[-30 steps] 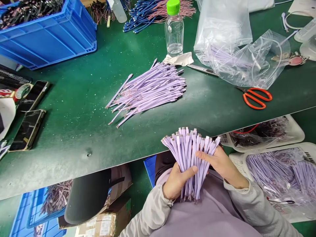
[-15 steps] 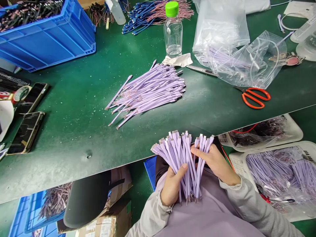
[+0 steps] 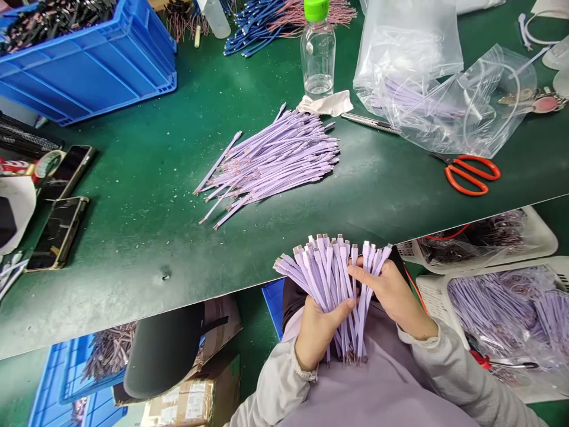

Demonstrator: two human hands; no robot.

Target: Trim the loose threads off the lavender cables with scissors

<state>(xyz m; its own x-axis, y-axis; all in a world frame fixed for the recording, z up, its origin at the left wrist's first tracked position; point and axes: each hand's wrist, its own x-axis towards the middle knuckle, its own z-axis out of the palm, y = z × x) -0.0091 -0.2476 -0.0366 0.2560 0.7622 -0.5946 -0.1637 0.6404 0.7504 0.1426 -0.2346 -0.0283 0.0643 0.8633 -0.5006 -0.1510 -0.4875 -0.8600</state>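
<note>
A fanned bunch of short purple USB cables [image 3: 331, 276] is held over my lap, metal plugs up and bare wire ends down. My left hand [image 3: 320, 326] wraps round the bunch from the left, its thumb lying across the front. At the right side, my right hand [image 3: 395, 290] pinches a few of the cables just below their plugs; its other fingers are partly hidden behind them. Beyond the hands, a pile of similar purple cables [image 3: 275, 157] lies on the green table [image 3: 146, 201].
Orange-handled scissors [image 3: 473, 175], a utility knife [image 3: 371, 123], a clear bottle [image 3: 318, 56] and plastic bags [image 3: 411, 41] lie or stand on the table. A blue crate [image 3: 98, 71] and phones [image 3: 57, 234] are at left. White baskets [image 3: 433, 293] of cables stand below the right edge.
My left thumb has moved right across the bunch, towards the right-hand cables. The right hand keeps its pinch. The whole view has shifted slightly.
</note>
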